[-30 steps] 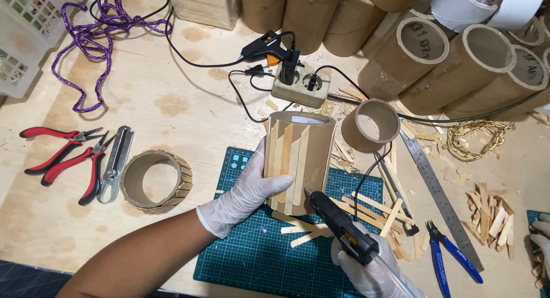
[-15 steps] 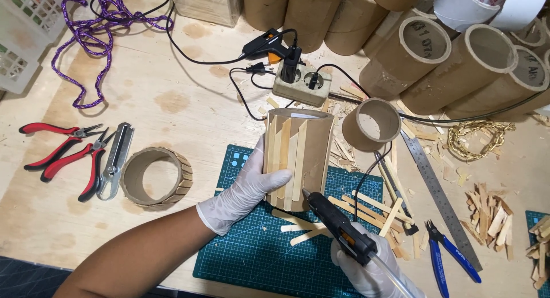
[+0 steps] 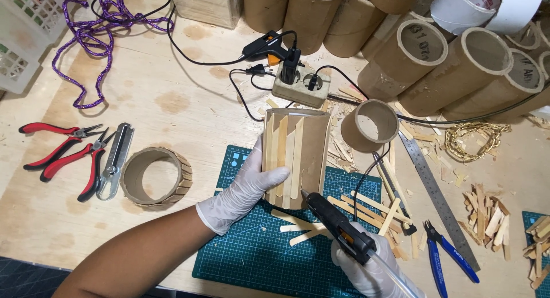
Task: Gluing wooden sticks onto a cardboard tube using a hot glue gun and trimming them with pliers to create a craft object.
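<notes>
My left hand, in a white glove, grips a cardboard tube lying on the green cutting mat. Several flat wooden sticks are stuck lengthwise on the tube's side. My gloved right hand holds a black glue gun, its nozzle touching the tube's near end. Loose wooden sticks lie on the mat just below the tube.
Two red-handled pliers, a metal cutter and a short cardboard ring lie left. A power strip and second glue gun sit behind. Large cardboard tubes line the back. Steel ruler, blue pliers, stick scraps at right.
The glue gun's nozzle has moved up and left to the tube's near end. My left hand keeps its hold on the tube.
</notes>
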